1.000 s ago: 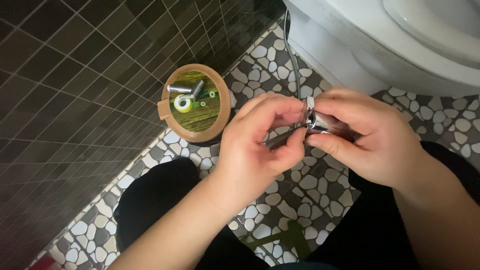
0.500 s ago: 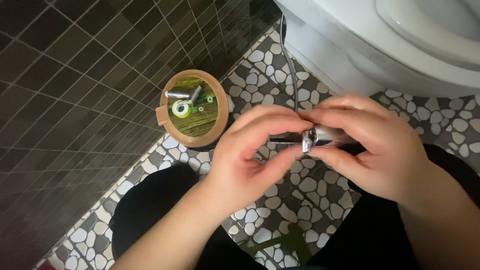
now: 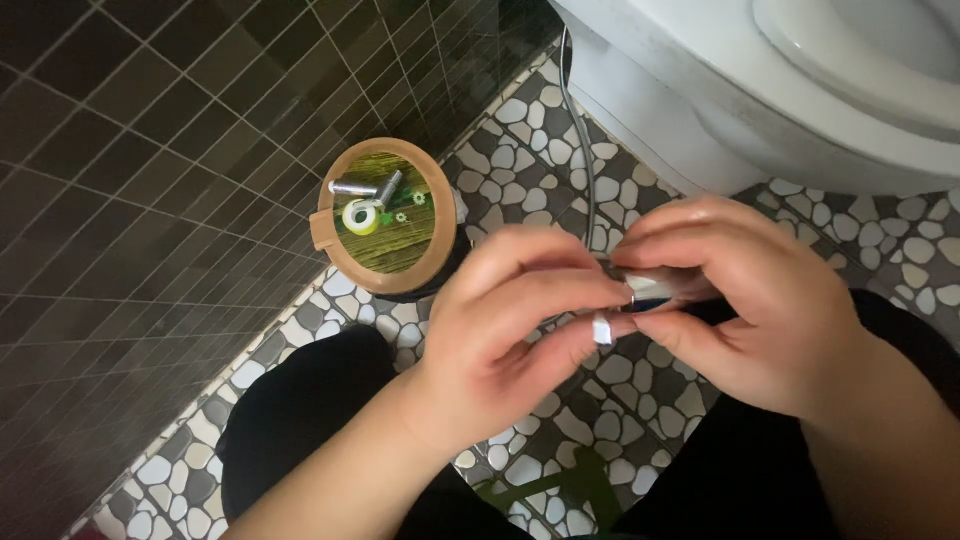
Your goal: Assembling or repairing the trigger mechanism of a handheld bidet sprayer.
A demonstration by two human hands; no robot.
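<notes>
Since the earlier frames, both hands sit slightly lower in view and closer together; the white tape end now hangs below the fitting rather than above it.

Left hand (image 3: 500,340): fingers curled, thumb and forefinger pinched on a short tab of white tape (image 3: 603,329). Right hand (image 3: 760,300): closed round a small shiny metal fitting (image 3: 655,288), only its left end showing between the fingertips.

Fitting is held in the air above the pebble-mosaic floor (image 3: 520,200), in front of the white toilet (image 3: 800,90). Long axis roughly horizontal, left-right; exposed end points toward the left hand.

Judgement: fitting is rigid, light, smooth, probably slippery; grip the body, leave the end free. Tape is thin, limp, tears easily; keep it taut.

Round brown-rimmed lid (image 3: 385,215) near the floor's wall-side edge carries a tape roll (image 3: 360,216) and two small metal parts.
</notes>
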